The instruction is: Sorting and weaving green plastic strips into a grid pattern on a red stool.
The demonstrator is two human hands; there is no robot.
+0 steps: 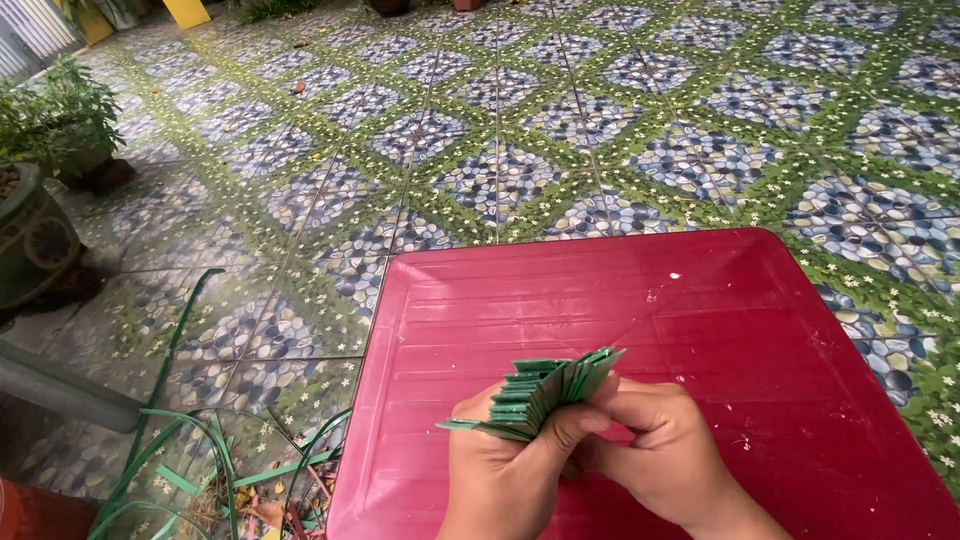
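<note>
One red table (700,330), two hands, one folded strip. The left hand (505,470) and the right hand (655,445) meet over the table's near edge, both closed on the strip (545,390), a green band pleated into a tight zigzag stack that fans upward. Loose green strips (190,450) lie on the tiled floor (600,120) to the left. One dark pot (35,240) holds a leafy plant (55,115)

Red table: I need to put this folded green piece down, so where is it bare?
The red table is bare beyond both hands, up to its far edge and right edge. The near middle is crowded: left hand and right hand grip the folded green strip stack.
</note>
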